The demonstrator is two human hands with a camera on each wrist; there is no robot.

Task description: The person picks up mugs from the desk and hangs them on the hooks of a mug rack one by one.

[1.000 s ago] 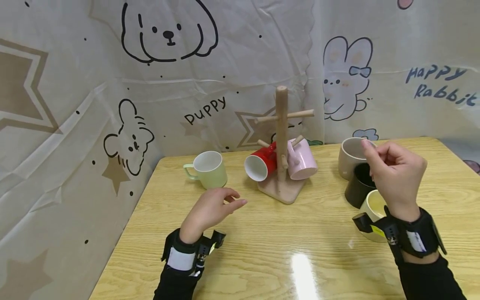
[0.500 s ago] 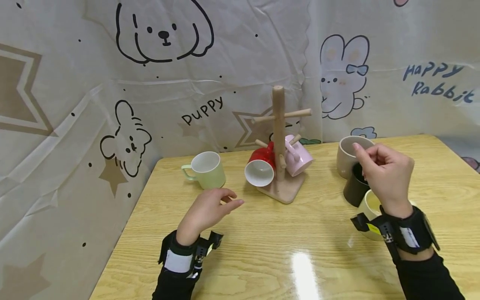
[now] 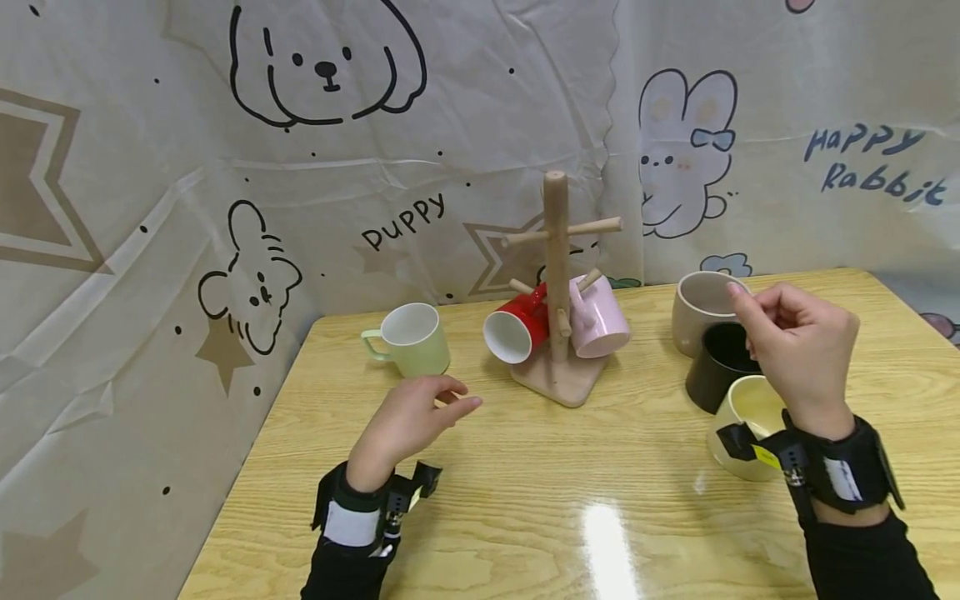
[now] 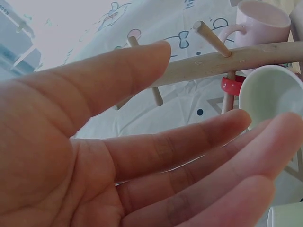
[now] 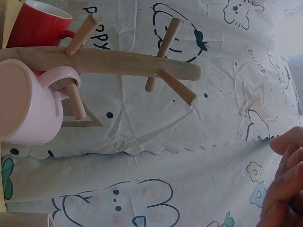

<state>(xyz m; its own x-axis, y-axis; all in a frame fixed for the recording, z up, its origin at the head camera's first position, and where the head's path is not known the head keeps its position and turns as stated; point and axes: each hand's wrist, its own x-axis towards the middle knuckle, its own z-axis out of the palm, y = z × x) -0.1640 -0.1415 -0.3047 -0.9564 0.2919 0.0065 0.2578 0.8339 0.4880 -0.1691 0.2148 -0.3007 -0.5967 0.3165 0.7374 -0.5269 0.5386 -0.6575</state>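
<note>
My left hand (image 3: 411,418) hovers over the table in front of the light green mug (image 3: 415,340), fingers relaxed, holding nothing. In the left wrist view its thumb and fingers (image 4: 161,146) are spread apart. My right hand (image 3: 806,354) is raised at the right, fingers loosely curled around nothing. Under or behind it stand a beige mug (image 3: 688,321), a black mug (image 3: 712,371) and a pale yellow mug (image 3: 738,454). On the lower pegs of a wooden mug tree (image 3: 557,250) hang a red mug (image 3: 528,321) and a pink mug (image 3: 603,321), both tilted.
The mug tree's upper pegs (image 3: 596,226) carry no mugs. Behind the wooden table (image 3: 510,517) hangs a printed cloth (image 3: 525,108) with cartoon animals, also running along the left side. The table's far edge lies close behind the mugs.
The red and pink mugs have swung on their pegs. My right hand shifted left, then back right, showing more of the black and yellow mugs. The left hand has barely moved.
</note>
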